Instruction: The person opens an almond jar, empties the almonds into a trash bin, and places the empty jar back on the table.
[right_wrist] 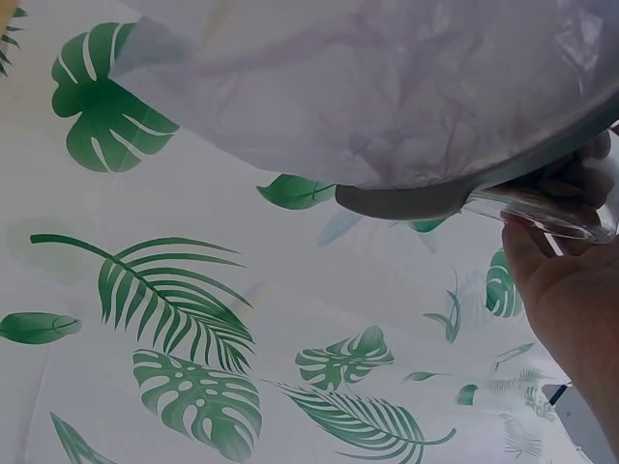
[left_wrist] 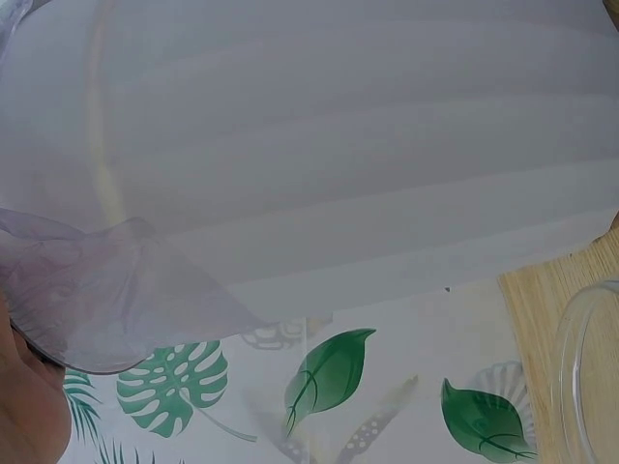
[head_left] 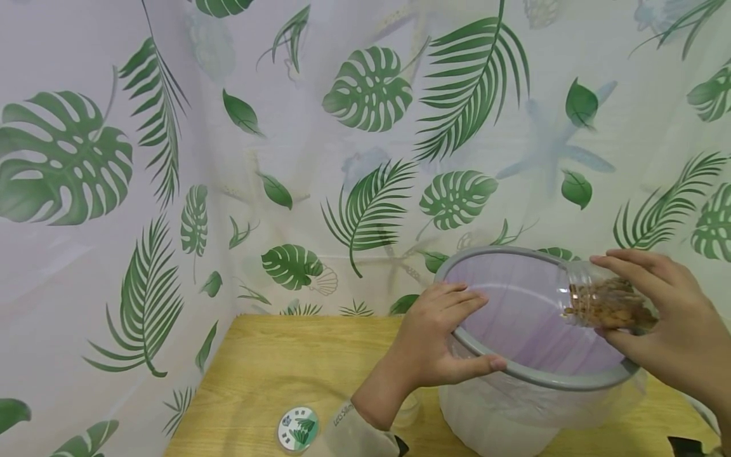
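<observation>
A white trash can with a grey rim ring and a thin purplish bag liner stands tilted on the table. My left hand grips the left side of the rim, fingers over the inside and thumb along the outer front. In my right hand is a clear jar of brown pieces, lying nearly on its side. Its mouth points left over the can's opening, at the right of the rim. The right wrist view shows the jar beside the ring, partly hidden by it.
On the wooden table lies a round lid with a green leaf print. A clear round container stands near the left wrist, mostly hidden in the head view. Leaf-patterned sheeting hangs behind and at the left.
</observation>
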`<state>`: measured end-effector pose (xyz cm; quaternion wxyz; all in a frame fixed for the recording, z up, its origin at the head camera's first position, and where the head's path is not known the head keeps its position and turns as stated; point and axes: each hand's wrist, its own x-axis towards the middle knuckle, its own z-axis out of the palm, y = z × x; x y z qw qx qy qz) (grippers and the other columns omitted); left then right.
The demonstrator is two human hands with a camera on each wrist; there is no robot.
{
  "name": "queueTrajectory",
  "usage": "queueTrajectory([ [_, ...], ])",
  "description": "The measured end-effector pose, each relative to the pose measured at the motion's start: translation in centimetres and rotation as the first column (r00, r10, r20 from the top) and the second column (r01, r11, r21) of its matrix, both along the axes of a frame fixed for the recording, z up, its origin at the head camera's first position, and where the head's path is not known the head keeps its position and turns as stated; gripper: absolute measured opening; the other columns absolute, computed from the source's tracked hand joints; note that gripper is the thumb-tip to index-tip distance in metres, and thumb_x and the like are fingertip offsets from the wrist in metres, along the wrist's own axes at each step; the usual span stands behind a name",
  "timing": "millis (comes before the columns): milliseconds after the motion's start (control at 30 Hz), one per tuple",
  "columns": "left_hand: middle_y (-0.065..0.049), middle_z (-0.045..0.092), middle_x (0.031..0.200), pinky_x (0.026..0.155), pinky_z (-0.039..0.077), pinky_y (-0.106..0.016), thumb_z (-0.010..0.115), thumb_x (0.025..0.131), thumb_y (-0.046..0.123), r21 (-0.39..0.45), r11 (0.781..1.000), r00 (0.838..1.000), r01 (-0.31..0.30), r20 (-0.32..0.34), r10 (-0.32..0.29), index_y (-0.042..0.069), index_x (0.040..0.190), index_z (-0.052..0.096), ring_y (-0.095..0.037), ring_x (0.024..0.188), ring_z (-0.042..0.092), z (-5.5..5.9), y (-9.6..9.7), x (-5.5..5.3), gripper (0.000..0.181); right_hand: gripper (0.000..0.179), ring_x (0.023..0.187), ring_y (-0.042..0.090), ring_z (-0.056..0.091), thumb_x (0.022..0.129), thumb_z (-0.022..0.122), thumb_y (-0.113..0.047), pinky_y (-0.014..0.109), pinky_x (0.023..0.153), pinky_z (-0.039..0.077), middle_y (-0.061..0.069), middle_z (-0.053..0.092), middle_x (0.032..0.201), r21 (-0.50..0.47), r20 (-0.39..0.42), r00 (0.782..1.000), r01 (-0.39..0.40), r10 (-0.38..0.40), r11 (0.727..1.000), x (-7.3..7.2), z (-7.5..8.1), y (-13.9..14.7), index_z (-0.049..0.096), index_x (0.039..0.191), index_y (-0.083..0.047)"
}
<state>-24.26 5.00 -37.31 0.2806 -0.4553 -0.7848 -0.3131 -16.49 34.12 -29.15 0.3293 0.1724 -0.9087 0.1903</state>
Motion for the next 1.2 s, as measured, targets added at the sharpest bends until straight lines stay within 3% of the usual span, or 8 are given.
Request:
queueTrajectory([
  [567, 0.009, 0.059, 0.137, 0.121, 0.023, -0.027, 0.070, 0.075, 0.064, 0.001, 1.000, 1.000, 0.000, 0.009, 0.000, 0.025, 0.140, 0.055, -0.007, 0.139, 0.041, -0.07, -0.05, 0.07, 0.077, 0.112, 0.127, 0.048, 0.036, 0.038, 0.086, 0.023, 0.071, 0.089, 0.038, 0.022, 0.045, 0.142, 0.024, 0.015, 1.000, 0.000, -0.001, 1.000, -0.04, 0.12, -0.45, 0.055, 0.140, -0.012],
  [667, 0.009, 0.059, 0.137, 0.121, 0.023, -0.027, 0.070, 0.075, 0.064, 0.000, 1.000, 1.000, 0.000, 0.009, 0.000, 0.025, 0.140, 0.055, -0.008, 0.139, 0.042, -0.06, -0.06, 0.06, 0.077, 0.113, 0.127, 0.045, 0.037, 0.038, 0.087, 0.020, 0.036, 0.101, 0.042, 0.020, 0.045, 0.143, 0.054, 0.003, 1.000, 0.002, -0.002, 0.999, -0.13, 0.15, -0.25, 0.055, 0.140, -0.015],
  [733, 0.009, 0.059, 0.137, 0.121, 0.024, -0.027, 0.070, 0.075, 0.064, 0.000, 1.000, 1.000, -0.001, 0.008, 0.001, 0.025, 0.140, 0.055, -0.008, 0.139, 0.042, -0.07, -0.06, 0.05, 0.077, 0.113, 0.125, 0.044, 0.038, 0.037, 0.087, 0.019, 0.012, 0.092, 0.035, 0.019, 0.046, 0.142, 0.071, -0.004, 1.000, -0.002, 0.003, 0.997, -0.14, 0.20, -0.15, 0.055, 0.140, -0.015],
  [800, 0.009, 0.059, 0.137, 0.121, 0.024, -0.028, 0.070, 0.075, 0.064, -0.001, 1.000, 1.000, -0.002, 0.007, 0.002, 0.025, 0.140, 0.055, -0.007, 0.139, 0.042, -0.09, -0.05, 0.02, 0.077, 0.112, 0.124, 0.043, 0.038, 0.037, 0.087, 0.018, -0.002, 0.080, 0.023, 0.019, 0.046, 0.141, 0.079, -0.004, 1.000, -0.007, 0.008, 0.997, -0.14, 0.25, -0.14, 0.056, 0.139, -0.015],
  [900, 0.010, 0.059, 0.137, 0.121, 0.024, -0.027, 0.069, 0.075, 0.065, -0.002, 1.000, 1.000, -0.003, 0.006, 0.003, 0.025, 0.139, 0.055, -0.007, 0.139, 0.041, -0.10, -0.03, 0.02, 0.077, 0.110, 0.121, 0.043, 0.037, 0.038, 0.087, 0.020, -0.006, 0.076, 0.025, 0.020, 0.045, 0.141, 0.070, 0.012, 1.000, -0.019, 0.019, 0.997, -0.11, 0.25, -0.27, 0.057, 0.138, -0.013],
  [1033, 0.010, 0.060, 0.137, 0.121, 0.024, -0.028, 0.070, 0.075, 0.064, 0.000, 1.000, 1.000, 0.000, 0.005, 0.000, 0.025, 0.139, 0.056, -0.007, 0.139, 0.041, -0.09, -0.04, 0.02, 0.076, 0.110, 0.122, 0.041, 0.038, 0.038, 0.086, 0.021, -0.004, 0.078, 0.024, 0.018, 0.045, 0.141, 0.067, 0.012, 1.000, -0.016, 0.015, 0.998, -0.09, 0.21, -0.42, 0.057, 0.138, -0.015],
  [1167, 0.010, 0.060, 0.137, 0.121, 0.024, -0.028, 0.070, 0.075, 0.063, 0.001, 1.000, 1.000, 0.006, 0.007, -0.006, 0.026, 0.139, 0.055, -0.007, 0.139, 0.041, -0.10, -0.06, 0.02, 0.075, 0.111, 0.125, 0.040, 0.038, 0.038, 0.086, 0.020, 0.005, 0.078, 0.026, 0.017, 0.045, 0.141, 0.091, 0.001, 1.000, 0.003, -0.003, 0.996, -0.10, 0.18, -0.43, 0.056, 0.139, -0.017],
  [1200, 0.010, 0.059, 0.137, 0.121, 0.024, -0.028, 0.070, 0.076, 0.063, 0.001, 1.000, 1.000, 0.007, 0.006, -0.007, 0.026, 0.140, 0.055, -0.007, 0.139, 0.042, -0.11, -0.07, 0.01, 0.075, 0.111, 0.126, 0.041, 0.038, 0.039, 0.086, 0.020, 0.011, 0.081, 0.032, 0.017, 0.045, 0.141, 0.092, 0.004, 1.000, 0.003, -0.004, 0.996, -0.12, 0.17, -0.44, 0.056, 0.139, -0.017],
])
